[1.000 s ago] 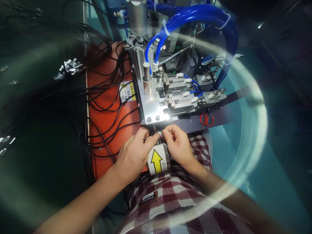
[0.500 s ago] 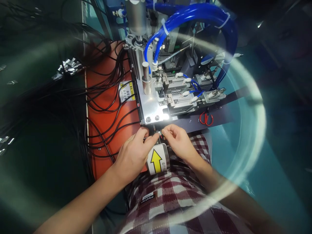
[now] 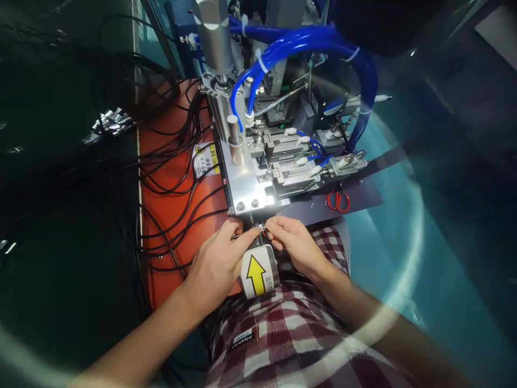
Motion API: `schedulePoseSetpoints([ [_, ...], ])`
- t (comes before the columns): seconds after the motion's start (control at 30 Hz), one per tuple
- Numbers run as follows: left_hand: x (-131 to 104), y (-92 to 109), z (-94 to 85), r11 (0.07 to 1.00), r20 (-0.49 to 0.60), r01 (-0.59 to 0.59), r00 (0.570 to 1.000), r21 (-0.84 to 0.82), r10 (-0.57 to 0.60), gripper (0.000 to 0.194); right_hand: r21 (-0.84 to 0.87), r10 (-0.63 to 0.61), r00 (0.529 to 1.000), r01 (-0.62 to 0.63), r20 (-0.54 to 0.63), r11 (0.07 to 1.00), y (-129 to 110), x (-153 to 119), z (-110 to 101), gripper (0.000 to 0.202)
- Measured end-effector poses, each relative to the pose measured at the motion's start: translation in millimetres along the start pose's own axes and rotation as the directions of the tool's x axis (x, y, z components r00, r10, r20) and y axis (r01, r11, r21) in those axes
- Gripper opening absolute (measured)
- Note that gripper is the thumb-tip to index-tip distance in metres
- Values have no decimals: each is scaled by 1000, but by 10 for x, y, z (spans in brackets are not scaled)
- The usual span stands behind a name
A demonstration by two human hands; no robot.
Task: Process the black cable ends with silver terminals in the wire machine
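A small silvery connector with a bit of red on it lies between my fingertips, just in front of the machine's metal plate. My left hand grips it from the left, thumb pointing at it, with a black cable running under the fingers. From the right, my right hand pinches at its other side with thumb and forefinger. Below both hands is a white label with a yellow arrow. The fingers partly hide the connector.
Black cables spread over the orange surface at left. Blue tubes arch over the machine's cylinders. Red-handled scissors lie on the dark plate at right. Shiny connector ends are bunched at far left.
The view has shifted slightly, so the machine sits lower and further left. Both hands stay at the connector, with little change in their grip.
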State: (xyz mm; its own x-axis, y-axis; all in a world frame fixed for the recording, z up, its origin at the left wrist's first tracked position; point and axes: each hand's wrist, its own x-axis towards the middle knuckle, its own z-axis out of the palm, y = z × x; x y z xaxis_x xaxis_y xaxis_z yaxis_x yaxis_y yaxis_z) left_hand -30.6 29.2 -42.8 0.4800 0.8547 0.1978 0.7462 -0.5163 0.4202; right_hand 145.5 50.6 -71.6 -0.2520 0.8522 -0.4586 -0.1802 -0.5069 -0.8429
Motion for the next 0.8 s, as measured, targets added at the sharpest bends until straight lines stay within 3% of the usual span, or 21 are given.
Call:
schedulePoseSetpoints([
  [0.13,-12,-13,7,1000,-19,-5,1000,9,5,32,46,-13,999,15,-43,999,17,-22,-24,31],
  [0.3,-11,-22,8,1000,-27,-17,999,7,17,29,-24,-18,1000,18,-4,1000,-11,-15,-23,34],
  [0.67,-8,-36,5,999,-39,-23,999,-22,23,27,-93,-4,997,-3,-73,996,-51,30,9,31],
  [0.8,-7,-34,3,1000,-43,-18,999,-22,17,28,-168,-122,983,99,-136,981,-28,24,70,22],
])
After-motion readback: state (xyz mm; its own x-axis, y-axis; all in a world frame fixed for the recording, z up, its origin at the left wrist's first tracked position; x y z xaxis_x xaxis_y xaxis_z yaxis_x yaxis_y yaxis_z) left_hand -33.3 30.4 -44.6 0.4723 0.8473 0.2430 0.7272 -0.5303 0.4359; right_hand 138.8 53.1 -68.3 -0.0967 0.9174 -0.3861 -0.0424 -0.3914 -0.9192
